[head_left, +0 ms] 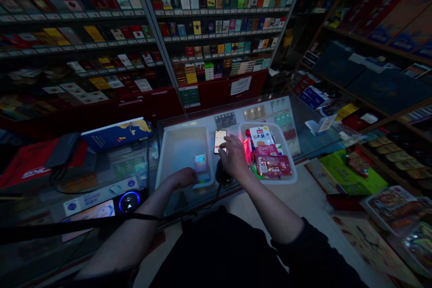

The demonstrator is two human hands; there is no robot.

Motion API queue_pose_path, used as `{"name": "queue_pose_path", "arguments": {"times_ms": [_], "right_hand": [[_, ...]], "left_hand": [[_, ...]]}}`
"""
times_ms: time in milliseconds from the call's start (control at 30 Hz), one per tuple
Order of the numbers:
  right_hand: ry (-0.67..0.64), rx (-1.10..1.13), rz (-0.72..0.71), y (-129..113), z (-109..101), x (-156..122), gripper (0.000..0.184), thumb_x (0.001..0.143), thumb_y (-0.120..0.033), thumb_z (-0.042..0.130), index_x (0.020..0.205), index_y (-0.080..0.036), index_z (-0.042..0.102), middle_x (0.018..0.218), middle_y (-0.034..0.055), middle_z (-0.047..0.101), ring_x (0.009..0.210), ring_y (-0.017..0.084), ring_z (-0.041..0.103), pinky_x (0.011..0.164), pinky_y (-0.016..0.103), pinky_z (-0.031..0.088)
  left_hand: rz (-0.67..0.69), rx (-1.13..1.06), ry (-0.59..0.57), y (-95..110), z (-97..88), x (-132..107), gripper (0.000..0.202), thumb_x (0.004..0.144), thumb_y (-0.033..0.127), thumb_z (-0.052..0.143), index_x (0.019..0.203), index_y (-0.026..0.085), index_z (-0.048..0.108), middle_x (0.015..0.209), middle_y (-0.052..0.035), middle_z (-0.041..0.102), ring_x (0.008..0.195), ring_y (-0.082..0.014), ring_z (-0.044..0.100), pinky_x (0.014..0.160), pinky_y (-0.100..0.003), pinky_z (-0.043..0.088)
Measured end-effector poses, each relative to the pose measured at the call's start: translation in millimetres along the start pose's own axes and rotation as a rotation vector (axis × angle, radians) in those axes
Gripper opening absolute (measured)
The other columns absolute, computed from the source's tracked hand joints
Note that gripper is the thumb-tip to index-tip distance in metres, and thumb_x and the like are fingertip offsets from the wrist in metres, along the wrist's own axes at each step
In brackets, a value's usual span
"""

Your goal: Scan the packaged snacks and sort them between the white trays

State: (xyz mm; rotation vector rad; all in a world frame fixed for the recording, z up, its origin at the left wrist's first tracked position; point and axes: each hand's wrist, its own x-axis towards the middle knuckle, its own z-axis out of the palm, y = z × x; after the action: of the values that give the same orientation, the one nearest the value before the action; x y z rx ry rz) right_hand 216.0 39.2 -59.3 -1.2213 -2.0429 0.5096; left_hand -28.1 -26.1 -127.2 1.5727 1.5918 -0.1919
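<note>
single head-worn view, looked forward and down over the wearer's dark torso [216,252], caught the left hand [185,177] and right hand [234,156] close by, spanned the bench [306,140], reached shelves [222,11] farther off along the top

The phone screen [218,137] glows in dim light.

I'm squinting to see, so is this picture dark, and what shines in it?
Head view: dim overall, shelves shadowy; in the head view, a phone glows, a round device shows a blue ring, and something glows red in the right tub.
</note>
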Motion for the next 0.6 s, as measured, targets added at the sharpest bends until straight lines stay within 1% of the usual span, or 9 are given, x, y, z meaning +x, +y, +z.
{"name": "queue_pose_path", "arguments": {"times_ms": [100,233,300,367,433,500,600], "right_hand": [[-0.017,0.012,0.004,-5.6,2.0,0.6,0.012,0.089,-0.022,0.064,0.097,-0.022,0.074,0.132,0.0122,0.066,0.138,0.032,0.048,0.118,0.053,0.037],[-0.067,0.026,-0.005,-16.8,3.9,1.7,0.014,0.089,-0.020,0.064,0.097,-0.021,0.074,0.130,0.0125,0.067,0.139,0.031,0.047,0.119,0.051,0.036],[-0.101,0.025,-0.012,-22.9,6.9,1.9,0.014,0.089,-0.019,0.064,0.097,-0.022,0.075,0.129,0.0111,0.068,0.139,0.031,0.047,0.118,0.051,0.036],[-0.157,0.015,-0.029,-28.6,11.7,1.7,0.016,0.088,-0.017,0.064,0.097,-0.023,0.076,0.126,0.0092,0.069,0.137,0.031,0.048,0.117,0.051,0.037],[-0.238,-0.008,-0.070,-33.8,17.8,1.2,0.020,0.085,-0.014,0.065,0.098,-0.023,0.076,0.125,0.0076,0.070,0.137,0.032,0.048,0.118,0.052,0.036],[-0.322,-0.040,-0.122,-38.8,24.1,0.5,0.026,0.081,-0.012,0.068,0.103,-0.023,0.077,0.127,0.0071,0.070,0.140,0.035,0.045,0.119,0.055,0.033],[-0.397,-0.074,-0.160,-46.3,32.2,0.2,0.032,0.078,-0.014,0.072,0.109,-0.024,0.076,0.131,0.0072,0.068,0.145,0.038,0.039,0.119,0.059,0.029]], "left_hand": [[0.029,-0.042,-0.003,-1.4,-0.8,-2.8,0.018,0.064,0.033,0.060,0.068,0.019,0.071,0.065,0.0013,0.065,0.071,-0.0185,0.058,0.065,-0.027,0.038],[0.070,-0.124,0.001,-8.5,-8.6,-11.5,0.027,0.067,0.035,0.061,0.083,0.019,0.074,0.080,0.0007,0.072,0.080,-0.0204,0.064,0.072,-0.027,0.044],[0.076,-0.232,0.024,-13.0,-17.4,-18.9,0.034,0.067,0.038,0.063,0.092,0.018,0.075,0.090,-0.0019,0.076,0.087,-0.0222,0.066,0.078,-0.029,0.047],[0.092,-0.357,0.046,-16.8,-28.8,-28.2,0.038,0.067,0.041,0.066,0.096,0.017,0.075,0.096,-0.0042,0.077,0.091,-0.0233,0.067,0.083,-0.031,0.049],[0.114,-0.437,0.067,-19.1,-41.5,-38.4,0.040,0.068,0.045,0.068,0.097,0.018,0.075,0.097,-0.0048,0.077,0.092,-0.0235,0.067,0.086,-0.033,0.049],[0.138,-0.479,0.084,-20.2,-53.8,-48.2,0.041,0.069,0.047,0.070,0.098,0.018,0.075,0.097,-0.0043,0.077,0.093,-0.0233,0.066,0.088,-0.033,0.049],[0.169,-0.541,0.091,-21.5,-69.0,-59.3,0.042,0.069,0.047,0.073,0.099,0.018,0.075,0.098,-0.0036,0.076,0.094,-0.0225,0.066,0.091,-0.033,0.049]]}}
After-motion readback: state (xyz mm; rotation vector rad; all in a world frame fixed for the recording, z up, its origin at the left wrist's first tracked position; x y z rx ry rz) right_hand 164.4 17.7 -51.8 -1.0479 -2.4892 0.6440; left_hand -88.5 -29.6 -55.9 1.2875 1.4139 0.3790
